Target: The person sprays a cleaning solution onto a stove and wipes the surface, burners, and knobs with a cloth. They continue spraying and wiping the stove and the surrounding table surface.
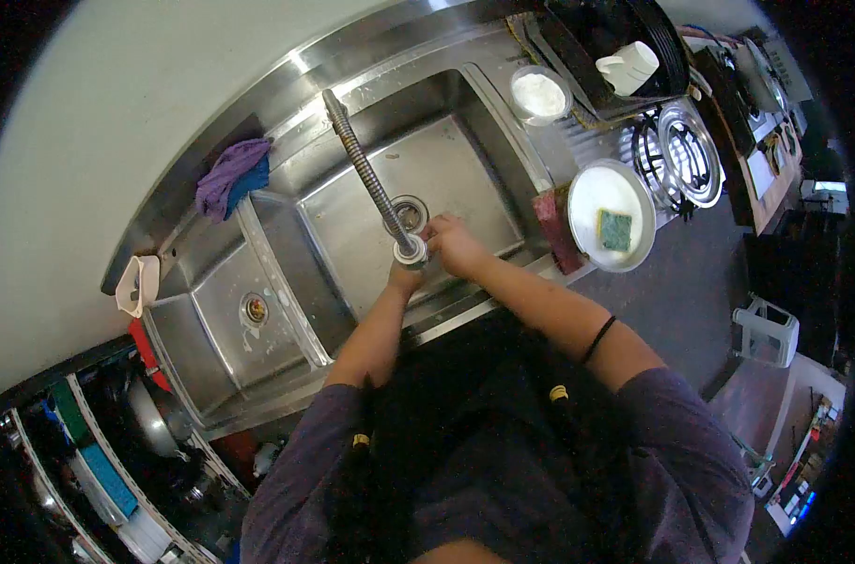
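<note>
Hose of coiled bright metal forms the tap, running slantwise from the back ledge down over the larger basin of a stainless steel double sink and ending in a short round spray head with a pale rim. Both hands meet at that head, close together above the basin's near wall. The right hand has its fingers curled onto the side of the head, with a black band round that forearm. The left hand sits just beneath the head, touching or nearly touching it, and its grip cannot be told from here. The round drain lies just behind the head. On the back ledge a purple and blue cloth is bunched up. On the worktop to the right, a white plate carries a green sponge, and a small bowl of something white stands farther back.
</note>
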`<state>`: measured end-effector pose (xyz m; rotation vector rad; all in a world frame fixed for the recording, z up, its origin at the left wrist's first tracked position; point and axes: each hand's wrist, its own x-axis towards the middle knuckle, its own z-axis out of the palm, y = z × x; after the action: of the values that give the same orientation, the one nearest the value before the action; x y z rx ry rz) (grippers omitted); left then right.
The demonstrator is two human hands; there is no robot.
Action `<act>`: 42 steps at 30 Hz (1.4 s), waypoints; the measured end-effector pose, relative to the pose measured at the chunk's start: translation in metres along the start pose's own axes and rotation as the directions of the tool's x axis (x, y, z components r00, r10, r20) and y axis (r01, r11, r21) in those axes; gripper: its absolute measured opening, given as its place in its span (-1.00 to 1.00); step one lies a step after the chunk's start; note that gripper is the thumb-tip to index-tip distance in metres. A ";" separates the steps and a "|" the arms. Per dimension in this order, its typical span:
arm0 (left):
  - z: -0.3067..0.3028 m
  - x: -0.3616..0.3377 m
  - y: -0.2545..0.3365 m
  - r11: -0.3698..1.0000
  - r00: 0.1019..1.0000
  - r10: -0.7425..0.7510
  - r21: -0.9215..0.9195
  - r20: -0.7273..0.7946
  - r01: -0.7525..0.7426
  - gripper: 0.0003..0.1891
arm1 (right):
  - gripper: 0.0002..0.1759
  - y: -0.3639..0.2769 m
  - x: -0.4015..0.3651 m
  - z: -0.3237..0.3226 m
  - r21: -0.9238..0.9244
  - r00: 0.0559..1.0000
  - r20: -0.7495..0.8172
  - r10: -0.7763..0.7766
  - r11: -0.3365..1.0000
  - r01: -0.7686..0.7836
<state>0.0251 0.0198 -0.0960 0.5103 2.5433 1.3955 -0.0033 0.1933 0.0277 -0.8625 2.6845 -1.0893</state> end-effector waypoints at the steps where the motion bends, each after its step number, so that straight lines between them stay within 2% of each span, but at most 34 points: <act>1: 0.014 -0.005 -0.027 1.000 1.000 -0.019 -0.023 -0.012 0.018 -0.62 | -0.65 0.003 -0.002 0.008 0.031 0.990 -0.132 0.050 0.998 -0.046; 2: 0.014 -0.009 -0.028 1.000 1.000 -0.025 0.006 -0.018 0.025 -0.61 | -0.63 0.005 -0.005 0.014 0.066 0.961 -0.258 0.102 0.994 -0.088; 3: 0.013 -0.012 -0.028 0.999 0.999 -0.031 0.034 -0.023 0.032 -0.60 | -0.61 0.000 -0.004 0.010 0.147 0.938 -0.268 0.218 0.972 -0.184; 5: -0.014 -0.022 0.018 0.981 1.000 -0.017 0.192 -0.023 0.022 -0.57 | -0.54 -0.018 0.004 -0.007 0.302 0.861 -0.255 0.439 0.883 -0.360; 6: -0.011 -0.026 0.014 0.982 0.999 -0.028 0.185 -0.035 0.034 -0.56 | -0.51 -0.018 0.004 -0.003 0.223 0.861 -0.108 0.496 0.857 -0.465; 8: -0.005 -0.029 0.002 0.983 0.997 -0.046 0.175 -0.058 0.056 -0.54 | -0.44 -0.020 0.002 0.009 0.020 0.774 0.169 0.610 0.783 -0.621; 11: -0.011 -0.028 0.009 0.965 0.996 0.051 0.261 -0.071 -0.030 -0.54 | -0.41 -0.043 0.006 0.002 -0.044 0.734 0.275 0.621 0.771 -0.635; 13: -0.003 -0.030 -0.002 0.993 0.992 -0.110 -0.057 -0.060 0.106 -0.52 | -0.42 -0.041 0.008 0.004 0.027 0.808 0.279 0.519 0.837 -0.547; 14: -0.001 -0.031 -0.008 0.984 0.990 -0.140 -0.114 -0.033 0.136 -0.54 | -0.42 -0.041 0.009 0.006 0.063 0.840 0.278 0.466 0.864 -0.500; 15: 0.001 -0.032 -0.011 0.971 0.985 -0.171 -0.168 -0.006 0.168 -0.55 | -0.41 -0.038 0.008 0.015 0.077 0.835 0.269 0.480 0.853 -0.516; 17: -0.001 -0.030 -0.009 0.986 0.988 -0.142 -0.074 0.057 0.146 -0.63 | -0.37 -0.028 0.005 0.039 0.104 0.824 0.248 0.509 0.832 -0.545; 19: 0.032 -0.033 -0.068 0.922 0.983 -0.182 -0.345 0.009 0.174 -0.58 | -0.52 -0.037 0.008 0.022 -0.042 0.806 0.368 0.464 0.874 -0.484; 20: 0.035 -0.034 -0.070 0.948 0.990 -0.137 -0.295 -0.026 0.123 -0.57 | -0.59 -0.043 0.010 0.013 -0.111 0.786 0.428 0.445 0.890 -0.443; 21: 0.037 -0.034 -0.072 0.968 0.994 -0.091 -0.240 -0.062 0.074 -0.55 | -0.65 -0.041 0.011 0.008 -0.195 0.811 0.444 0.381 0.925 -0.327; 22: 0.020 -0.030 -0.039 0.999 0.996 0.034 0.011 -0.084 -0.034 -0.55 | -0.71 -0.037 0.014 0.003 -0.275 0.827 0.466 0.315 0.940 -0.203; 23: 0.006 -0.026 -0.014 0.955 0.984 0.161 0.262 -0.074 -0.137 -0.54 | -0.76 -0.035 0.016 -0.001 -0.349 0.834 0.492 0.250 0.934 -0.074; 26: 0.000 -0.019 0.001 0.965 0.992 0.086 0.238 0.096 -0.107 -0.50 | -0.82 -0.044 0.013 -0.016 -0.417 0.846 0.470 0.253 0.908 -0.039; 29: 0.013 -0.019 -0.010 0.959 0.992 0.119 0.256 0.036 -0.124 -0.53 | -0.79 -0.032 0.003 -0.009 -0.328 0.921 0.360 0.149 0.944 -0.025; 32: -0.014 -0.015 0.030 0.994 0.993 0.062 0.080 0.104 -0.071 -0.53 | -0.78 -0.019 -0.003 0.005 -0.185 0.976 0.218 -0.011 0.981 0.052; 35: -0.011 -0.016 0.014 0.991 0.985 -0.075 -0.102 0.158 0.092 -0.49 | -0.78 -0.034 0.010 -0.019 -0.162 0.982 0.123 -0.147 0.973 0.166; 38: -0.028 -0.015 0.056 0.885 0.989 -0.138 -0.440 0.060 0.150 -0.49 | -0.75 -0.028 0.010 -0.018 -0.123 0.990 -0.084 -0.111 0.987 0.100; 41: -0.018 -0.012 0.022 0.951 0.973 -0.192 -0.222 0.125 0.216 -0.50 | -0.70 -0.009 0.003 -0.035 -0.034 0.998 -0.061 -0.011 0.999 0.009; 42: -0.024 -0.018 0.031 0.981 0.981 -0.183 0.068 0.057 0.179 -0.52 | -0.70 -0.006 -0.002 -0.041 0.090 0.988 -0.099 0.121 0.990 -0.112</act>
<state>0.0401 0.0098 -0.0571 0.3171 2.5182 1.2207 -0.0120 0.2157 0.0615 -0.6427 2.7099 -1.2420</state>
